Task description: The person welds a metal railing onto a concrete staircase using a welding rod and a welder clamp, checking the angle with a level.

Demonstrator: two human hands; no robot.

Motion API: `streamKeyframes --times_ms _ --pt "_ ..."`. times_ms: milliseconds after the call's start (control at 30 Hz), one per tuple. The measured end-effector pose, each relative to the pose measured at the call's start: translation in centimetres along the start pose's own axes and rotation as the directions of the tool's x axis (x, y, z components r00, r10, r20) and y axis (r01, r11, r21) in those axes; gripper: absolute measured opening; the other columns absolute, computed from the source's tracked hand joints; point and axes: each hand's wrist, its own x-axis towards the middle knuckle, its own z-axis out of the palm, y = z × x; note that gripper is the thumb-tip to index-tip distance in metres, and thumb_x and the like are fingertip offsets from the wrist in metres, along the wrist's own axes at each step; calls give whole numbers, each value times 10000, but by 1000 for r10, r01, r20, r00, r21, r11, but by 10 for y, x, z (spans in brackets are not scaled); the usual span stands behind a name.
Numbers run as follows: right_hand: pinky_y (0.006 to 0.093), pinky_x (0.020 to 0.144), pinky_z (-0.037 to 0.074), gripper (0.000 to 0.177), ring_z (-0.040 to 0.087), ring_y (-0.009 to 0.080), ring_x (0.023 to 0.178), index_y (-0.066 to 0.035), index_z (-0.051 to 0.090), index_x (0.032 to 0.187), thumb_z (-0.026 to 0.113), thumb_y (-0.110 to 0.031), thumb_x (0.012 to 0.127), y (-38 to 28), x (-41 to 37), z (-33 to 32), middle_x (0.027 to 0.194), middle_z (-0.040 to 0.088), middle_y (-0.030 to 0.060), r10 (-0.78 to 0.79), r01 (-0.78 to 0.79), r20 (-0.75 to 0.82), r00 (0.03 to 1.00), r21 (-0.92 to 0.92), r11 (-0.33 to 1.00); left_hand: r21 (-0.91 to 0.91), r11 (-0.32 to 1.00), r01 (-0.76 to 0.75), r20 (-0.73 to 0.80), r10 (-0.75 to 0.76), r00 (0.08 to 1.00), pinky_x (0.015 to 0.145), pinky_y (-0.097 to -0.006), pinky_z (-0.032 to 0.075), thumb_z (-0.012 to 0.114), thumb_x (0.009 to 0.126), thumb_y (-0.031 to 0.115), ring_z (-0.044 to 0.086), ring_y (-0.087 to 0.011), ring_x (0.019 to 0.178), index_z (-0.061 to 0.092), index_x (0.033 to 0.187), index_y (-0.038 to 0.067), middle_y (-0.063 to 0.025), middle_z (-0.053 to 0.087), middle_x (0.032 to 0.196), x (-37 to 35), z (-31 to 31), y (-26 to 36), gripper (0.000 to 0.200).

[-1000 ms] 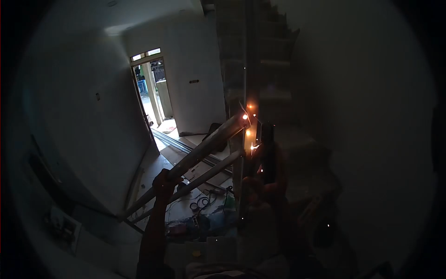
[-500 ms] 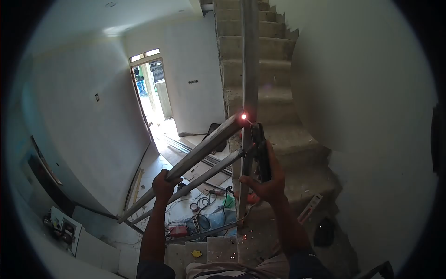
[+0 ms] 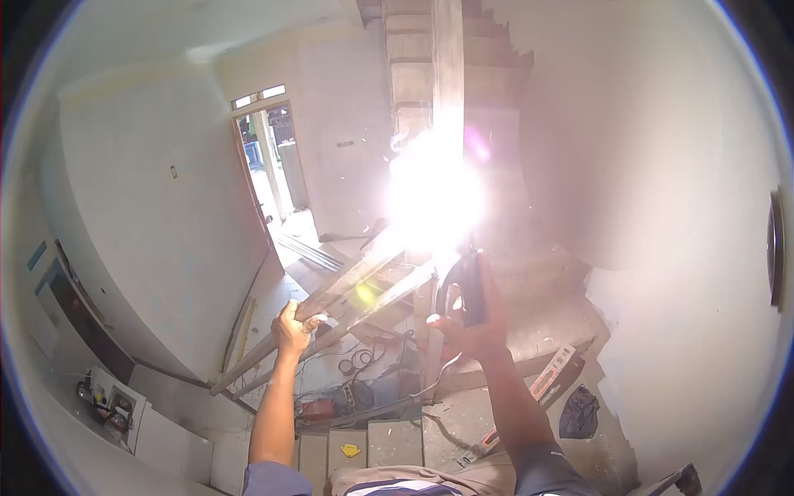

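Observation:
My left hand [image 3: 294,328] is wrapped round the upper slanted metal bar [image 3: 343,285]. A second slanted bar [image 3: 393,295] runs below it. Both lead up to an upright metal post [image 3: 447,74]. In my right hand [image 3: 480,326] is a dark welding holder [image 3: 471,289], its top end near the joint of bar and post. A blinding white arc [image 3: 436,194] covers that joint, so the rod tip and the bar's end are hidden in glare.
Concrete stairs [image 3: 409,78] rise behind the post. On the steps lie a level [image 3: 554,374], a dark bag [image 3: 579,413] and a yellow piece [image 3: 351,450]. Cables [image 3: 357,361] and a red box [image 3: 318,409] are on the floor below. An open doorway [image 3: 269,169] stands at the back.
The small red glow at the joint has become a large white arc with flying sparks, lighting up the room. Both hands keep nearly the same places and grips.

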Motion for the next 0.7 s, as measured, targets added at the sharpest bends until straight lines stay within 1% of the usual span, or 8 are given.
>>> streamKeyframes --times_ms 33,67,133,167,233,467,533,700 --pt "271 742 525 1148 605 121 904 16 294 1547 955 -289 660 -20 2 -7 1343 594 114 150 -151 22 988 71 986 45 978 205 43 -207 977 649 -458 481 890 644 329 644 -367 711 616 850 39 -167 666 756 -1 -3 18 448" --pt "256 688 523 1170 592 97 814 -5 298 1552 963 -325 644 -6 1 -2 1312 616 111 40 -37 -35 999 97 995 82 978 190 18 -192 981 646 -428 500 903 590 374 655 -319 672 635 822 60 -135 662 720 0 -1 16 473" --pt "295 770 538 1151 639 150 967 12 321 1531 966 -307 633 -13 7 -2 1218 651 108 66 -58 -64 996 122 991 75 975 211 27 -213 977 645 -426 501 904 597 349 653 -313 666 639 820 64 -131 667 723 1 -2 19 449" --pt "295 770 538 1151 639 150 967 12 321 1531 966 -307 633 -17 10 -4 1218 651 108 67 -59 -63 996 122 991 75 975 211 27 -214 977 645 -426 501 904 597 349 653 -313 666 639 820 64 -131 667 723 1 -3 20 449" --pt "294 751 543 1151 645 152 952 5 322 1533 966 -296 628 -19 12 -7 1246 648 127 145 -144 4 989 122 982 94 973 211 17 -213 977 643 -427 502 903 597 358 658 -312 667 637 816 59 -135 671 722 0 -3 20 457" --pt "274 693 539 1158 653 156 905 -2 319 1539 965 -305 627 -16 13 -4 1224 652 139 101 -101 9 995 68 993 79 976 205 -1 -205 979 636 -417 498 904 606 340 659 -306 656 633 813 47 -143 671 715 0 -6 25 450" --pt "273 677 532 1154 634 147 856 -4 325 1539 965 -305 627 -17 13 -3 1183 655 126 88 -88 5 996 82 993 30 979 200 -14 -200 980 631 -410 497 912 602 351 658 -305 653 632 810 47 -143 674 718 -1 -6 25 463" --pt "271 663 522 1141 608 143 814 -7 334 1538 962 -301 631 -22 15 -3 1140 652 109 104 -105 13 994 68 992 39 980 197 -19 -196 980 634 -406 502 920 595 392 666 -307 657 633 810 49 -140 680 720 -1 -8 25 497"
